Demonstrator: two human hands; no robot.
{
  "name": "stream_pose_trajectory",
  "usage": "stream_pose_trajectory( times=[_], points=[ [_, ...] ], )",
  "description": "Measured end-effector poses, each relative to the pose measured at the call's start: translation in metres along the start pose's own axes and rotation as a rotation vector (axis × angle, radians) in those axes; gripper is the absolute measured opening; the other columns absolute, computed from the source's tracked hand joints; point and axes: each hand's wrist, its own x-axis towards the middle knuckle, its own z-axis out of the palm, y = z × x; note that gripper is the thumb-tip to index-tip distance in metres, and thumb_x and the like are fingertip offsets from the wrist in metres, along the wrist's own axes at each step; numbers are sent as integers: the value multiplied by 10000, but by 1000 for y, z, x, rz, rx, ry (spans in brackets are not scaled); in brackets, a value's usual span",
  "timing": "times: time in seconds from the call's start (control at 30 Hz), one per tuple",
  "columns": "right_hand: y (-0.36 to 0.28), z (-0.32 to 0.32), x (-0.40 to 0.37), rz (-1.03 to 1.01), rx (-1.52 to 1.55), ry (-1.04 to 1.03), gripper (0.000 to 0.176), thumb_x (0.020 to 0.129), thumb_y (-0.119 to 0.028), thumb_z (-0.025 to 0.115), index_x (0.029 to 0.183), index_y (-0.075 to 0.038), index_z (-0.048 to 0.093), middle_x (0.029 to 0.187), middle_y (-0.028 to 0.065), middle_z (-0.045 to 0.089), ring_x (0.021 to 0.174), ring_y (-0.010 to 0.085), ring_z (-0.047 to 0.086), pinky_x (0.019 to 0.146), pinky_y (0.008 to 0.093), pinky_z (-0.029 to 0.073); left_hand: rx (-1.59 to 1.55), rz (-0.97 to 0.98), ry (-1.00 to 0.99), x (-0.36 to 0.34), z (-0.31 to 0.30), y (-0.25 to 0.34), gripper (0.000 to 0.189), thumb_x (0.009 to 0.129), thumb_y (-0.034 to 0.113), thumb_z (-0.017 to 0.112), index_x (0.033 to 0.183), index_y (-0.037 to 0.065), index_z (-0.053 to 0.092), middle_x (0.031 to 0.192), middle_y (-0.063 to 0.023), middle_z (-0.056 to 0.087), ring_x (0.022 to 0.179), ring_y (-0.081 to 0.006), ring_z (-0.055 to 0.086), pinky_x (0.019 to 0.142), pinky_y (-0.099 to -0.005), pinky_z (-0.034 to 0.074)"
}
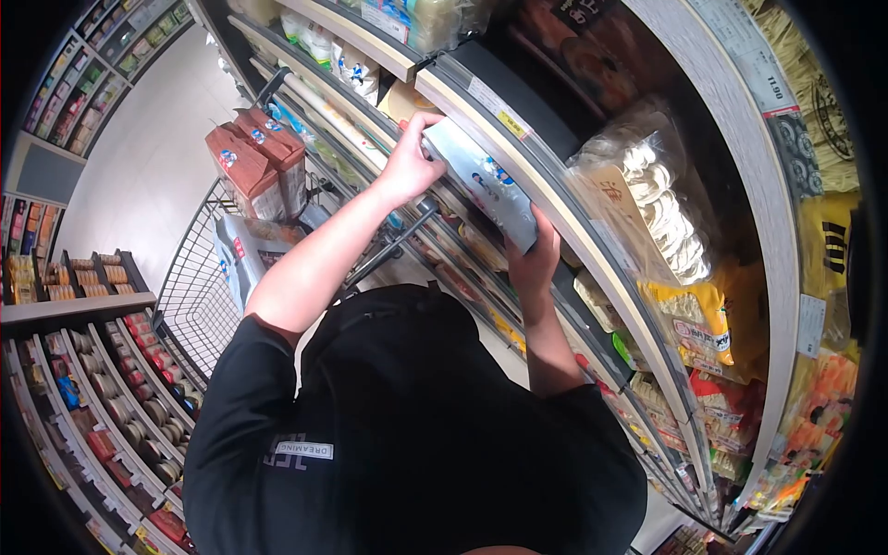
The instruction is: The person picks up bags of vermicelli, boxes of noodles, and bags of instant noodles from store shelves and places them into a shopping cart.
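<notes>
A silvery light-blue package (481, 180) with a small blue-and-white figure printed on it is held between my two hands, in front of the shelf edge. My left hand (413, 165) grips its upper left end, thumb on the near side. At its lower right end, my right hand (536, 250) is closed round the corner. Clear bags of pale coiled noodles (659, 208) stand on the shelf to the right, with a yellow package (689, 319) below them.
A wire shopping cart (190, 291) stands at the left, holding reddish-brown packages (250, 162) and a silvery bag (254, 248). Stocked shelves (102, 407) line the lower left. Shelf edges with price tags (499, 106) run close beside my hands.
</notes>
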Motion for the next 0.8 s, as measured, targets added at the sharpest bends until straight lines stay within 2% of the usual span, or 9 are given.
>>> stream_pose_trajectory(
  times=[0.13,0.27,0.33,0.43,0.47,0.57,0.67,0.77,0.8],
  points=[
    [3,2,-2,143,-1,-5,353,857,-103,776,1174,10,668,1111,244,705,1046,443,679,914,475,524,-10,-42,-68,-2,5,16,764,771,-174,609,1453,75,370,1287,-109,578,1249,-196,586,1059,-328,466],
    [-17,-5,15,344,120,-97,342,897,-156,774,1161,37,671,1010,223,731,952,397,707,883,452,533,131,-43,-114,5,3,17,860,780,-102,686,1528,81,303,1369,-124,544,1276,-199,559,1040,-322,475],
    [-5,-1,14,395,126,-20,348,906,-168,771,1172,37,679,1057,193,733,985,331,704,889,433,535,320,-12,-124,12,0,16,911,782,-63,736,1556,78,276,1418,-105,498,1280,-192,520,1001,-314,494],
    [25,11,8,484,152,79,368,946,-173,742,1251,17,663,1126,119,711,1042,235,673,899,381,533,209,-167,-121,16,9,23,913,784,-10,779,1552,72,293,1457,-105,482,1322,-205,485,1042,-331,471],
    [34,13,7,515,162,111,378,964,-172,727,1288,7,652,1149,90,700,1062,204,658,903,359,532,223,-141,-138,19,9,20,917,786,-2,784,1556,72,291,1462,-111,482,1326,-207,484,1048,-335,471],
    [17,13,20,1002,599,211,439,972,-155,718,1377,-27,607,1295,90,639,1171,176,603,953,331,519,388,12,-136,37,9,-6,914,790,29,803,1559,57,309,1465,-128,512,1327,-213,498,1034,-336,494],
    [22,17,20,1007,853,276,532,965,-195,740,1444,-60,556,1384,86,589,1209,166,575,1017,310,491,291,-29,-186,48,16,-12,680,869,94,768,1470,13,459,1388,-136,586,1234,-207,583,959,-319,545],
    [53,25,13,685,794,-3,576,966,-283,749,1453,-55,543,1409,104,571,1234,200,567,1084,325,455,6,-258,-264,60,32,7,417,956,195,712,1313,3,616,1255,-131,666,1106,-202,657,873,-318,582],
    [51,23,19,679,656,-39,585,963,-292,753,1457,-62,541,1416,113,570,1257,214,560,1105,339,442,40,-295,-269,61,35,16,390,972,231,698,1288,11,637,1235,-128,676,1077,-198,668,843,-314,588]
  ],
)
